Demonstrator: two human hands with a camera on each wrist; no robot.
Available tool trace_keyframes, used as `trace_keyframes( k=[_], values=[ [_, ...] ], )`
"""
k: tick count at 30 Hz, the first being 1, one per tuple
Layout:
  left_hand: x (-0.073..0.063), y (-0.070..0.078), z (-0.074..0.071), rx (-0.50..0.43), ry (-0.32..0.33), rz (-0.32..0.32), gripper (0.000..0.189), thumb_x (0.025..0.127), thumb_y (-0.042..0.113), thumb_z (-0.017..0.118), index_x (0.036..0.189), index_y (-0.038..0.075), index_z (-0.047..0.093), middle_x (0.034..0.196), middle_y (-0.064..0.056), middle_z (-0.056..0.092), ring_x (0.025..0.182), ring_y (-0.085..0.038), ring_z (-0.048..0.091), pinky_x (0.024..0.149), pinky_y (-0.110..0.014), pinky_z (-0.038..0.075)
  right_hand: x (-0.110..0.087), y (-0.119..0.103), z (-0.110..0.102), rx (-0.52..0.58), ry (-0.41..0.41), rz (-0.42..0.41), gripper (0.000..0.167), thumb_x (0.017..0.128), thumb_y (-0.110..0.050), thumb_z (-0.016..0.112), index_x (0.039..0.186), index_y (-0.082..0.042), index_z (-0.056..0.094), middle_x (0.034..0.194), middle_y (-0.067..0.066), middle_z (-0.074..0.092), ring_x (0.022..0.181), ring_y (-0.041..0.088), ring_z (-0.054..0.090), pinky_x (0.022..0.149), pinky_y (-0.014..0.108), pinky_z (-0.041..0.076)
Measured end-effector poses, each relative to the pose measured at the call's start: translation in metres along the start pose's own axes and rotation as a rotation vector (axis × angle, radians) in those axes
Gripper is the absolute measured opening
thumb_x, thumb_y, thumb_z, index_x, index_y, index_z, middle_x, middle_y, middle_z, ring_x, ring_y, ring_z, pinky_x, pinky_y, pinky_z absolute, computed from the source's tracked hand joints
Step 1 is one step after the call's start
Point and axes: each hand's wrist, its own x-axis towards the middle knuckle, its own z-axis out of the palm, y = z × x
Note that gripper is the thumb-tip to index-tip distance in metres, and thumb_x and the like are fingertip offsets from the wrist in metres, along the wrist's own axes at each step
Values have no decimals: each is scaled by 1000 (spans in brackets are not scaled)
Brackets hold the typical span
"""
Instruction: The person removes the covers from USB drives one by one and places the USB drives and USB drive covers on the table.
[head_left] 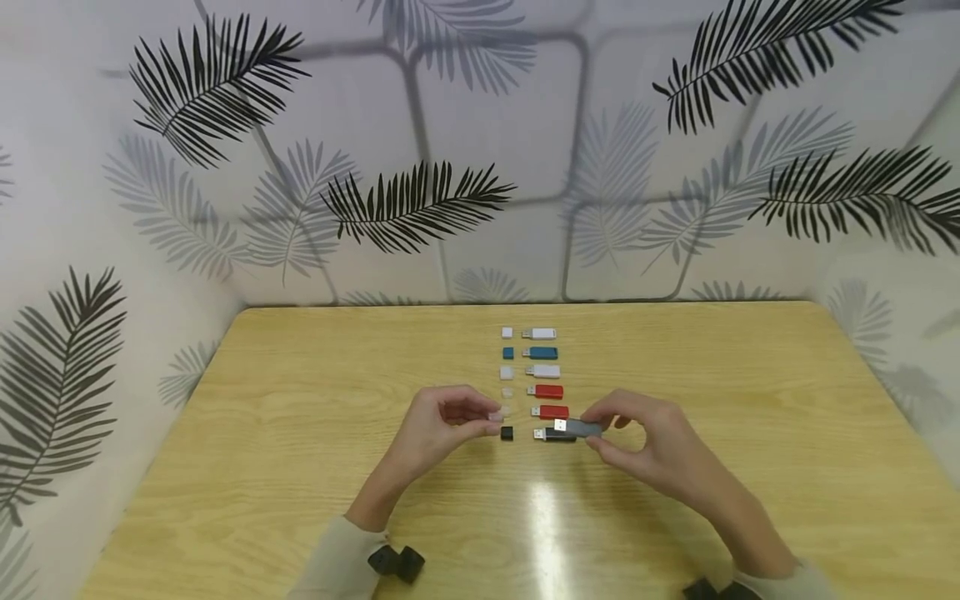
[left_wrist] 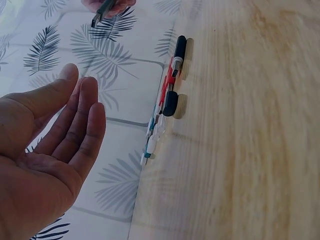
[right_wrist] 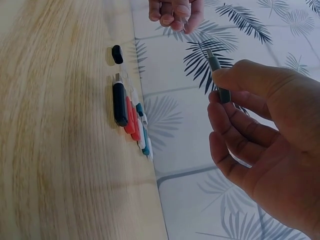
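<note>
Between thumb and fingers my right hand (head_left: 663,437) pinches a grey USB flash drive (head_left: 583,428), its metal plug pointing left. In the right wrist view, that grey drive (right_wrist: 215,65) is uncapped and held above the table. My left hand (head_left: 442,421) pinches a small translucent cap (head_left: 496,416) at its fingertips; the thumb and fingers hide it in the left wrist view. Under the grey drive lies a black USB flash drive (head_left: 551,435), partly covered from the head view. Its black cap (head_left: 507,433) lies by my left fingertips.
Beyond the black drive lie red drives (head_left: 553,412), a white drive (head_left: 545,372), a blue drive (head_left: 543,353) and another white drive (head_left: 542,334) in a column. Left of them runs a column of caps, including a blue cap (head_left: 508,353). A leaf-patterned cloth (head_left: 487,125) stands behind the wooden table (head_left: 300,375).
</note>
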Motion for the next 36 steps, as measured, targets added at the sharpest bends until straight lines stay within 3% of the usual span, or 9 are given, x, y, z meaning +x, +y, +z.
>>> trace_keyframes(
  k=[7, 12, 19, 26, 31, 36],
  values=[
    [-1, 0, 6, -14, -8, 16, 19, 87, 2, 81, 105, -1, 77, 100, -13, 77, 87, -24, 74, 78, -32, 61, 0, 1, 1, -5, -2, 5, 33, 80, 6, 82, 104, -14, 73, 100, -10, 73, 85, 7, 67, 73, 27, 57],
    [-1, -2, 11, -15, -43, 17, 18, 88, 2, 80, 105, -2, 77, 99, -13, 77, 86, -20, 74, 78, -32, 61, 0, 2, 4, 19, -7, -4, 33, 81, 7, 82, 104, -14, 73, 99, -9, 73, 84, 8, 67, 72, 28, 57],
    [-2, -4, 14, 79, -66, -5, 17, 88, 7, 82, 104, 2, 79, 98, -4, 77, 87, -14, 72, 77, -30, 60, -3, 9, 11, 34, -41, 49, 29, 82, 4, 82, 102, -15, 73, 99, -11, 72, 85, 7, 66, 71, 34, 58],
    [-3, -3, 15, 177, -33, -97, 14, 88, 4, 81, 101, 6, 80, 96, -2, 77, 84, -13, 72, 75, -25, 59, -6, 16, 20, 8, -77, 141, 27, 82, 4, 82, 99, -15, 74, 98, -9, 69, 84, 15, 65, 73, 35, 59],
    [-4, -4, 17, 292, -52, -163, 10, 89, 4, 80, 98, 10, 81, 94, 2, 75, 83, -10, 69, 74, -22, 57, -7, 15, 25, -9, -118, 224, 24, 84, 1, 82, 100, -15, 74, 99, -8, 68, 86, 16, 64, 77, 37, 59],
    [-5, -6, 21, 362, -63, -166, 7, 89, 5, 81, 95, 9, 80, 91, 3, 74, 80, -10, 67, 72, -22, 56, -7, 15, 31, -8, -149, 277, 24, 84, 1, 82, 100, -16, 75, 100, -8, 68, 88, 13, 64, 78, 35, 59]
  ],
)
